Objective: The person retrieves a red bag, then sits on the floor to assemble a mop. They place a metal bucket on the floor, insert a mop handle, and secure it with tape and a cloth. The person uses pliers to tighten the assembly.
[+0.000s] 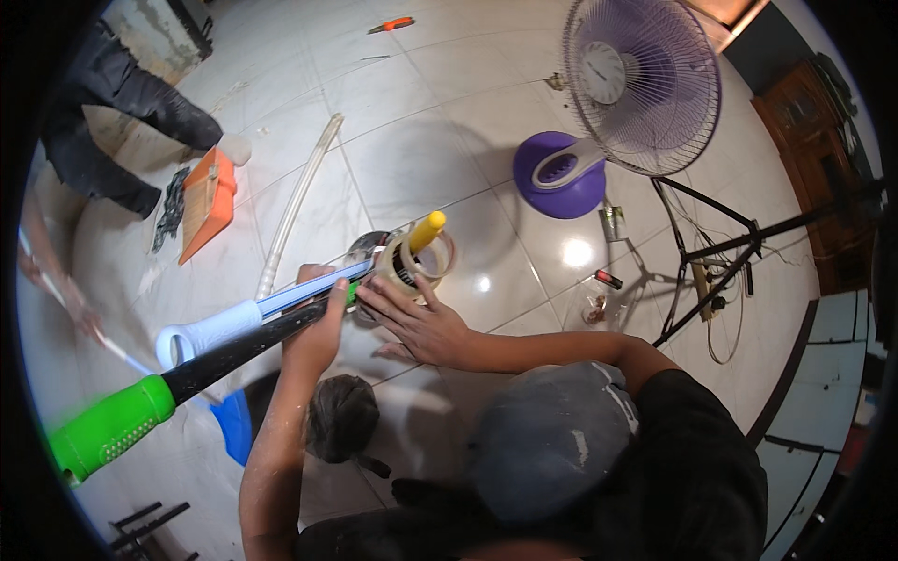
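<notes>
My left hand [318, 329] is closed around a long black-shafted tool [248, 348] with a green grip [114, 428]. Beside the shaft lies a light blue plastic handle [210, 332] with a looped end. Spread fingers of my right hand [416, 323] lie against a pale, ring-shaped roll [410, 266], which looks like tape. A yellow handle [428, 232] sticks up through the ring. The far end of the black tool is hidden behind my hands and the roll.
A purple fan [561, 178] and a black metal stand [720, 243] are on the right. An orange dustpan [210, 206], a pale tube [301, 196], a blue dustpan [234, 425] and pliers [391, 24] lie on the tiles. At left, another person's hand [82, 318] holds a stick.
</notes>
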### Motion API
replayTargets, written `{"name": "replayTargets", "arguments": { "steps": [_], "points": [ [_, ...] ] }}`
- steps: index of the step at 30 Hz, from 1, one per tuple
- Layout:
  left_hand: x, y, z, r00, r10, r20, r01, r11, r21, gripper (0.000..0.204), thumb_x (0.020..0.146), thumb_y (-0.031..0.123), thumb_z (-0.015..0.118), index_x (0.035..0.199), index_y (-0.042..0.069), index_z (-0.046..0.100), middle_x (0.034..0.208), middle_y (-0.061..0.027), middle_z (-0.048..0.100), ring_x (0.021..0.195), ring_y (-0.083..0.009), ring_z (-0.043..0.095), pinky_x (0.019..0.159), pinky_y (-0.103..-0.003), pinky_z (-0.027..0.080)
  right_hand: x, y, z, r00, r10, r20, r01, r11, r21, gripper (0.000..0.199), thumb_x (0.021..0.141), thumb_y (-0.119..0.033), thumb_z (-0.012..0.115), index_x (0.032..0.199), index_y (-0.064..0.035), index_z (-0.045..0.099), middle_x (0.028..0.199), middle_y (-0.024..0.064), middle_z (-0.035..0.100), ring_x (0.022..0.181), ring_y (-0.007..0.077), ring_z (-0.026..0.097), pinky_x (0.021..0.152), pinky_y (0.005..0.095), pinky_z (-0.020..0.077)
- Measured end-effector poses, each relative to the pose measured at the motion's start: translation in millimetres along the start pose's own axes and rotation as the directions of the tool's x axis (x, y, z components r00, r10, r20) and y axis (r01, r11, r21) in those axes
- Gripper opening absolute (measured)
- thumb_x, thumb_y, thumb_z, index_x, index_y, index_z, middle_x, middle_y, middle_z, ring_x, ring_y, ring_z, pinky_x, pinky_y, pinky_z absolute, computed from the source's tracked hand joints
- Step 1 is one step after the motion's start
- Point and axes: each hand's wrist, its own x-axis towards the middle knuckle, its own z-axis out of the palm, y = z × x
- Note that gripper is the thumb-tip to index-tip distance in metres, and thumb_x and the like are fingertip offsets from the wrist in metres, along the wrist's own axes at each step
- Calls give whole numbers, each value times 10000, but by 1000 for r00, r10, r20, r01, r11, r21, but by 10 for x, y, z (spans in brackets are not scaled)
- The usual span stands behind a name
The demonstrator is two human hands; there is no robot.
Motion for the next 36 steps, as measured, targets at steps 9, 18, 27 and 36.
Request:
{"name": "replayTargets", "arguments": {
  "steps": [9,18,27,36],
  "points": [
    [-13,74,31,999,22,-34,-22,1000,-9,178,1064,171,612,1101,1,576,954,-119,659,865,-243,640,820,-365,510,-38,-58,-21,994,-76,83,74,997,19,859,995,-657,494,1639,-101,376,1756,96,231,1641,266,141,1287,592,-17],
    [-86,100,47,995,97,-36,-95,994,52,144,1068,145,601,1096,6,582,948,-128,635,871,-245,639,821,-357,508,-175,-125,-10,983,-176,53,158,957,243,860,981,-572,568,1590,11,397,1734,182,248,1625,319,186,1307,525,133],
    [-180,98,8,993,-99,57,105,990,-96,210,1057,163,643,1182,1,599,1090,-97,647,1046,-184,624,942,-322,486,-205,-77,-189,965,-254,65,194,860,472,795,998,-388,615,1595,59,338,1707,246,265,1591,376,265,1303,469,223],
    [-37,-254,11,994,-18,105,30,993,-115,238,1028,155,676,1220,31,610,1135,-63,664,1117,-163,617,1001,-314,478,169,-23,-323,994,-95,-54,98,993,60,647,941,-251,582,1511,33,474,1659,203,387,1568,370,327,1235,677,256]
  ]
}}
